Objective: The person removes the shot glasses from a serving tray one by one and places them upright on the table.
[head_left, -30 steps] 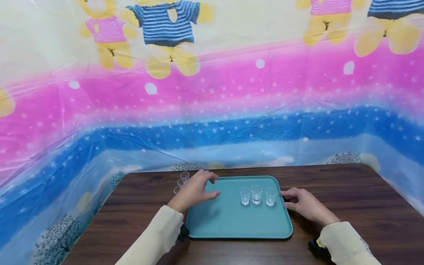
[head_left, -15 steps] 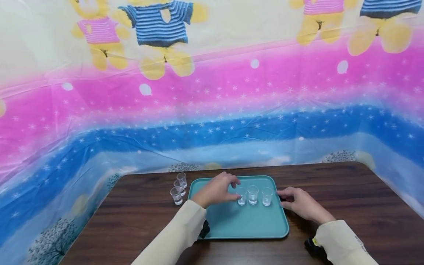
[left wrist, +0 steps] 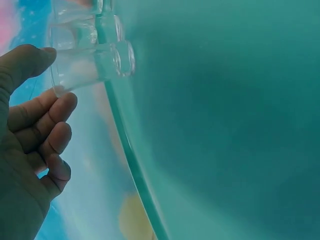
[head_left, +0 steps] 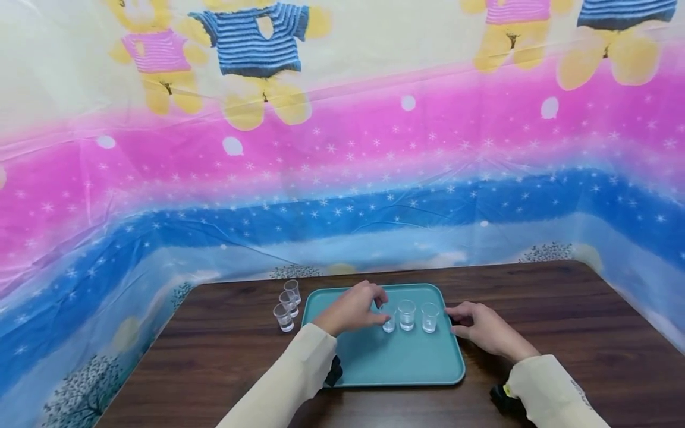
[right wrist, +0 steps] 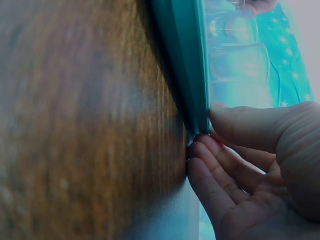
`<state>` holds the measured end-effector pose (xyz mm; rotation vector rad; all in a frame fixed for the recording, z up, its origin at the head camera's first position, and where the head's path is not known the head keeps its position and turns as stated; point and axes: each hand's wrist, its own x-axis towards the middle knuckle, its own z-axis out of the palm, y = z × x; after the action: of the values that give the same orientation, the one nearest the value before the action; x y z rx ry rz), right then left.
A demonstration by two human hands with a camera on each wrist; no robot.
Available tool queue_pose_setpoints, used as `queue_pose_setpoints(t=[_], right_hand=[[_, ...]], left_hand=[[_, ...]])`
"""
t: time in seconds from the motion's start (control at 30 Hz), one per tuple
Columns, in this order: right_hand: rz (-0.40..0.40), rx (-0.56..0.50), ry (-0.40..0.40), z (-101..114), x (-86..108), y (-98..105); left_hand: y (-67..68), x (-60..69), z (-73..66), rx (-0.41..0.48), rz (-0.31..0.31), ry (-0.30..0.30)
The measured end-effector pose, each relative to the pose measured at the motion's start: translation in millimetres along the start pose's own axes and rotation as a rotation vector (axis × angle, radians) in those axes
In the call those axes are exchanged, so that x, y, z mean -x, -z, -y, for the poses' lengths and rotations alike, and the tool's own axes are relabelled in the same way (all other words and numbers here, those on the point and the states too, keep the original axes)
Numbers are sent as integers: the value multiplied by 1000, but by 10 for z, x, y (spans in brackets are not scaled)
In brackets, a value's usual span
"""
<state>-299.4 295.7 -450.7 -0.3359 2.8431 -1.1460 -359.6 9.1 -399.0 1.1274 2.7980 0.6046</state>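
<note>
A green tray (head_left: 396,362) lies on the table, with three clear shot glasses standing in a row on its right half. My left hand (head_left: 350,310) reaches over the tray and pinches the rim of the leftmost glass (head_left: 388,326) between thumb and index finger. In the left wrist view that glass (left wrist: 80,70) stays upright on the tray, the other fingers loosely curled beside it. The middle glass (head_left: 407,321) and right glass (head_left: 430,322) stand untouched. My right hand (head_left: 486,326) grips the tray's right edge; in the right wrist view its thumb (right wrist: 245,125) presses the tray rim (right wrist: 206,65), fingers below.
Left of the tray, three more clear shot glasses (head_left: 289,304) form a slanting row on the brown wooden table (head_left: 225,345). A printed cloth (head_left: 342,196) hangs behind the table's far edge. A dark band (head_left: 335,371) sits at the left wrist.
My left hand has moved right across the tray from its left side and taken hold of the leftmost glass's rim. The right hand keeps its grip on the tray edge.
</note>
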Motion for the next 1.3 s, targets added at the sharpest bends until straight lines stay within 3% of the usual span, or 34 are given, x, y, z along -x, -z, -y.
queue_pose_setpoints(t=[0.23,0.53,0.9,1.1,1.3], right_hand=[[6,0,-1,-2,0,-4],[5,6,-2,-1,2,14],[13,8,39,39,19,4],[11,21,32,22,-5,-4],[13,21,22,-3,-14,-2]], left_hand=[[104,108,69,1,-64,-28],[305,407,304,1,-153,-28],[570,899,626,4,-242,125],[590,1150,833,22,-263,192],[562,1303,957,-15,-263,241]])
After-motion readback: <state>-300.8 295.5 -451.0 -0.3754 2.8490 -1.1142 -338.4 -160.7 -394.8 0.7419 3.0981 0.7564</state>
